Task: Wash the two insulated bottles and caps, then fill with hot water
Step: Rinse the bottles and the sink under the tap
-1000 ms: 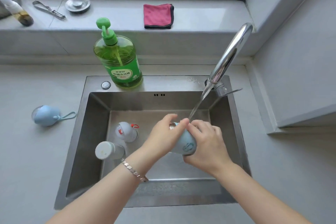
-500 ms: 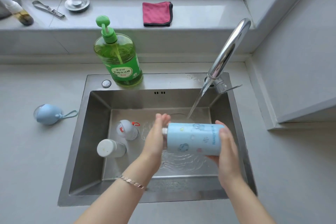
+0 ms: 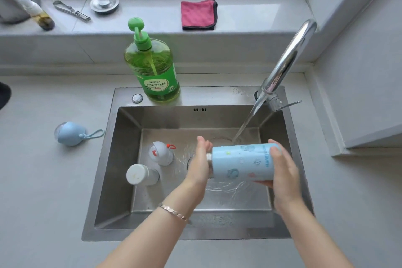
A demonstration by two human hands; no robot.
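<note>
The light blue round bottle with little pictures on it (image 3: pixel 241 162) lies on its side in the air over the shiny steel sink (image 3: pixel 104 180). Its long way runs left to right. The open mouth points left and the bottom points right. The left hand (image 3: pixel 199 163) is at the mouth end. Its fingers are straight and point up, and its flat palm presses on the mouth like a lid. The right hand (image 3: pixel 282 172) is at the bottom end, with thumb and fingers curled round the bottle, so this hand does the carrying. The bottle sits right between the two hands and touches both. A stream of water (image 3: pixel 248 119) runs from the bent silver tap (image 3: pixel 289 56) at the far right and falls into the sink just behind the bottle, not into it. I think the person is about to shake the bottle to rinse the inside. The shake would go along the bottle, so the left palm has to press tight or water will squirt out. The round white bottle (image 3: pixel 141 174) lies in the sink to the left, well apart from the hands, beside a pale grey round cap with a red loop (image 3: pixel 162 153). A blue round cap with a blue loop (image 3: pixel 69 134) rests on the grey counter (image 3: pixel 43 180), left of the sink.
</note>
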